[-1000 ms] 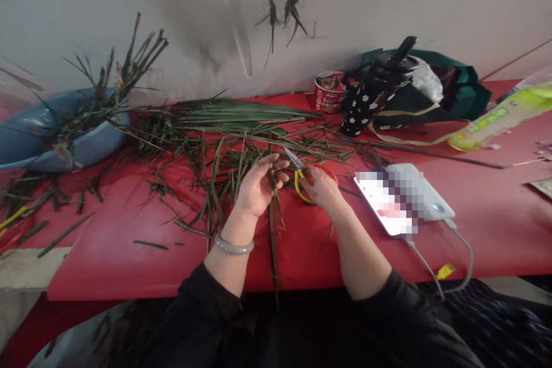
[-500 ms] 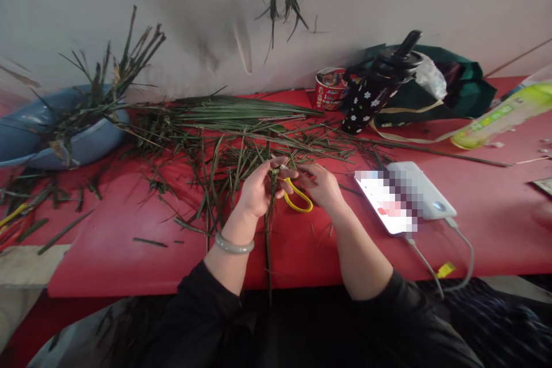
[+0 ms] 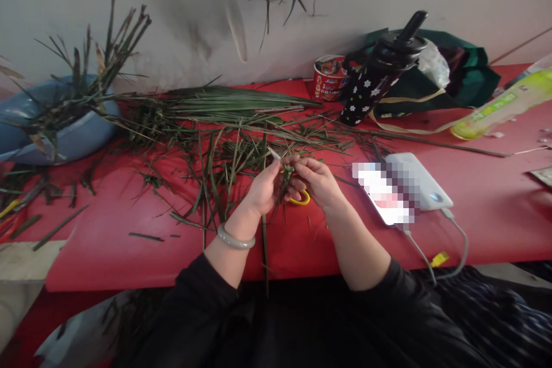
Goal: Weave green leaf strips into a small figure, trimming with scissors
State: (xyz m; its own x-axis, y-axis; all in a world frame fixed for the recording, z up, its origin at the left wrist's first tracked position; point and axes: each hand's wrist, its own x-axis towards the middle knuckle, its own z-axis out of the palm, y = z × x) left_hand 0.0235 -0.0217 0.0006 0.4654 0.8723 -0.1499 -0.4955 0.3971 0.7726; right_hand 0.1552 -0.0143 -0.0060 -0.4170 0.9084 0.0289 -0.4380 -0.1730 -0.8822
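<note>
A small woven green leaf piece (image 3: 288, 172) is pinched between my two hands, with thin leaf ends hanging below it. My left hand (image 3: 264, 188), with a pale bangle on the wrist, is closed around its left side. From the right, the fingers of my right hand (image 3: 317, 179) close on its upper part. Behind the hands shows a pair of scissors with a yellow handle loop (image 3: 301, 199); its middle is hidden by my fingers. A long leaf strip (image 3: 265, 247) runs down past my left wrist over the table edge.
Cut leaf strips (image 3: 241, 104) cover the back of the red table (image 3: 116, 207). A blue basin (image 3: 86, 137) of stalks stands left. At right are a noodle cup (image 3: 326, 83), a flowered black tumbler (image 3: 366, 89), a yellow-green bottle (image 3: 495, 109), a phone (image 3: 383, 195) and a cabled power bank (image 3: 425, 187).
The woven leaf piece has turned and now shows between both hands. My right hand has come left onto it, closer to my left hand. The whole view has shifted slightly.
</note>
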